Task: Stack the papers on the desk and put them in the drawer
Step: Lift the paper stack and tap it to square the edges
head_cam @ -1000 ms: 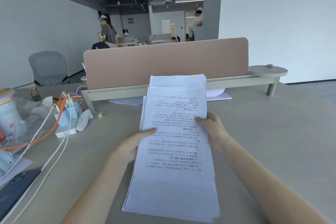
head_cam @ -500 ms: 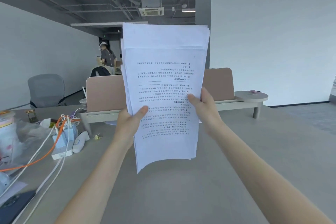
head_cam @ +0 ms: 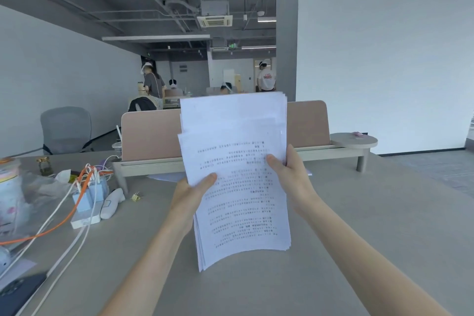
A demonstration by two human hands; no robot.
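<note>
A thick stack of white printed papers [head_cam: 238, 182] stands almost upright above the grey desk [head_cam: 359, 226], its lower edge just above the desktop. My left hand [head_cam: 191, 191] grips the stack's left edge, thumb on the front sheet. My right hand [head_cam: 289, 174] grips the right edge the same way. The sheets are unevenly aligned at the top. One or two more sheets [head_cam: 164, 177] lie flat on the desk behind the stack, under the partition. No drawer is in view.
A pink partition [head_cam: 151, 133] on a rail crosses the desk's far side, with a round shelf [head_cam: 354, 141] at right. At left sit a power strip with chargers and cables [head_cam: 87, 197], a white handheld device [head_cam: 111, 202], a plastic bag, a dark phone [head_cam: 18, 292]. People stand far behind.
The stack was lifted off the desk to upright and high, then lowered towards the desktop. Both hands kept their grip throughout.
</note>
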